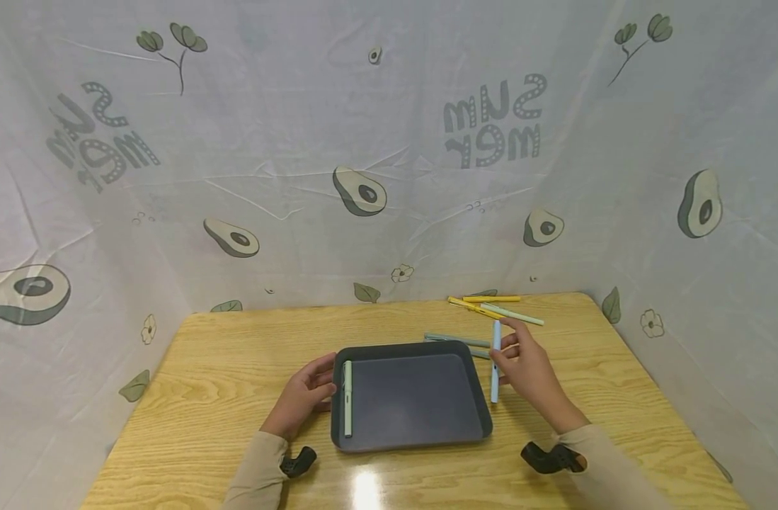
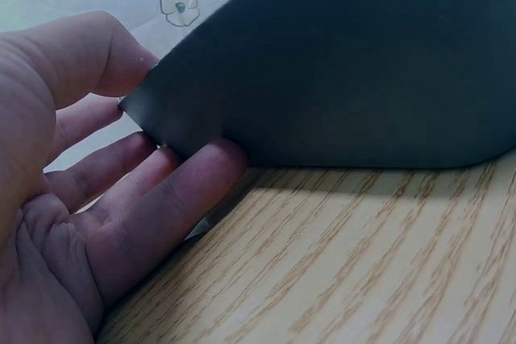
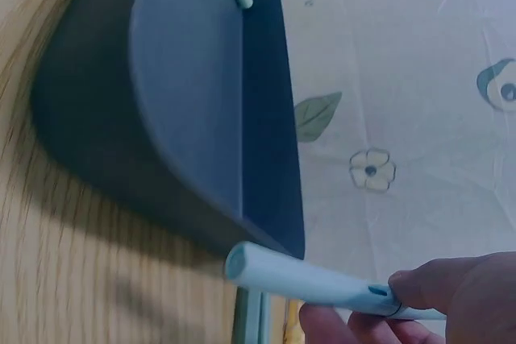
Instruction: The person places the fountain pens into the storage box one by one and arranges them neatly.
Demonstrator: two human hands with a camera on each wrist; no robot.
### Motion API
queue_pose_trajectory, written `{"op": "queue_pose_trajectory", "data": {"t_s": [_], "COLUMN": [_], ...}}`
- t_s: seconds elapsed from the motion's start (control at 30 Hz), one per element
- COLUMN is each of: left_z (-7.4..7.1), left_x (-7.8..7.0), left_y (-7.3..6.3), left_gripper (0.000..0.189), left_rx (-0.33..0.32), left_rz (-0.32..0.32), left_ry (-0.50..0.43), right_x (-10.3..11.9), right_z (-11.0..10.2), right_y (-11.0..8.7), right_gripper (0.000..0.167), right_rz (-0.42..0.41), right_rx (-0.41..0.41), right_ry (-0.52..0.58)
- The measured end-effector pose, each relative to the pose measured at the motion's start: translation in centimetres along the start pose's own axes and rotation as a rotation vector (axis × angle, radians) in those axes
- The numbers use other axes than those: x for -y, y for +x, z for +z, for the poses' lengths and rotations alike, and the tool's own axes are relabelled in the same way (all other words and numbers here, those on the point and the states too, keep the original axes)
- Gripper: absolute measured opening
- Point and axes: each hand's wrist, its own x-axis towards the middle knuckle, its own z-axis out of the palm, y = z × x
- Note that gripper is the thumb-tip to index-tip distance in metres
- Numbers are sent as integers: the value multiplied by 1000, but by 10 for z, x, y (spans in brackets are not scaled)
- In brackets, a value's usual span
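A pale, creased curtain (image 1: 299, 127) hangs behind and along both sides of a light wood-grain table (image 1: 236, 354), its print scattered with halved avocados (image 1: 359, 191). Grey "summer" lettering (image 1: 494, 122), reading in reverse, appears on it twice, below long-stemmed green blooms (image 1: 187, 37) near the top. Outlined five-petal flowers (image 1: 402, 273) and green leaves (image 1: 366, 292) dot the lower folds, while a white glare (image 1: 365, 489) gleams on the tabletop's near side.

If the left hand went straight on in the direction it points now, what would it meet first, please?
The dark tray, whose side wall the left hand seems to touch. Just beyond that wall, inside, lies the pale green pen.
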Motion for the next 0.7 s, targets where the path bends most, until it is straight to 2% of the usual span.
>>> {"op": "queue_pose_trajectory", "data": {"t_s": [0.3,0.5,0.7], "left_z": [0,-1,0], "left_x": [1,1,1], "left_y": [1,1,1], "left_gripper": [66,66,65], "left_rx": [-14,-18,-29], "left_rz": [0,-4,-9], "left_ry": [13,11,4], "right_x": [25,42,51], "right_z": [27,59,95], "right_y": [1,1,1], "right_gripper": [63,63,61], "right_rz": [4,23,30], "right_rx": [29,68,112], "right_ry": [76,96,114]}}
